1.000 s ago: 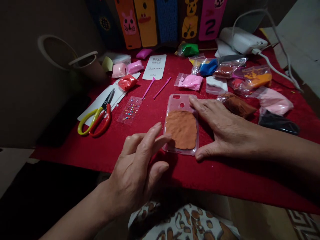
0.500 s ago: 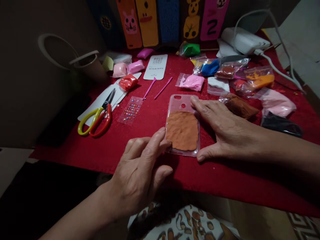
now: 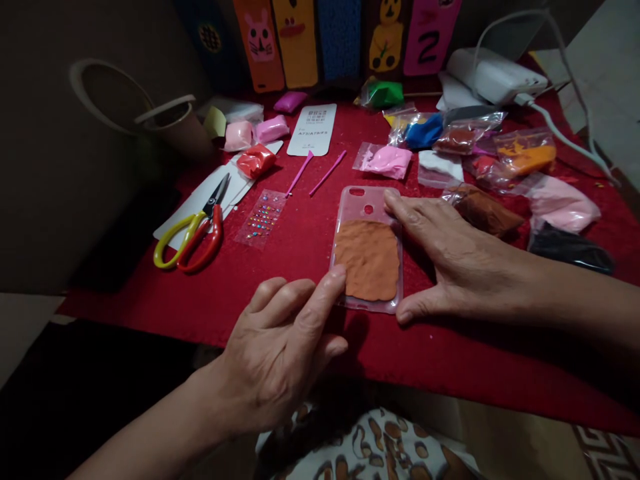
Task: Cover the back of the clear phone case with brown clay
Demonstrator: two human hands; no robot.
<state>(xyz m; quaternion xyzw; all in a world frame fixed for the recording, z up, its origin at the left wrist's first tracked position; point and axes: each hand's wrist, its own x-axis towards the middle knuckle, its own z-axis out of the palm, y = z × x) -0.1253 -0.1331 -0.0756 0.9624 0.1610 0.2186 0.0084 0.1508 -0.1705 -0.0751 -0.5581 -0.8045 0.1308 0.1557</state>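
Observation:
A clear phone case (image 3: pixel 353 208) lies flat on the red cloth, its camera cutouts at the far end. Over its lower part spreads a flattened layer of orange-brown clay (image 3: pixel 371 261) with an uneven surface and wavy edges. My right hand (image 3: pixel 445 257) holds the case along its right side, fingers at the far corner and thumb at the near corner. At the left edge of the clay, my left hand (image 3: pixel 287 347) touches with its stretched index fingertip. Its other fingers are loosely bent and apart, with nothing held.
Scissors (image 3: pixel 193 230) and a sheet of coloured gems (image 3: pixel 263 219) lie to the left. Two pink sticks (image 3: pixel 327 173) and a white card (image 3: pixel 313 130) are beyond the case. Several clay bags (image 3: pixel 387 161) lie at the right, near a white power bank (image 3: pixel 493 77). Decorated cases (image 3: pixel 340 40) stand behind.
My left index fingertip has moved from the case's left edge onto the clay's lower left edge, and the fingers under it have drawn back. My right hand keeps its place on the case.

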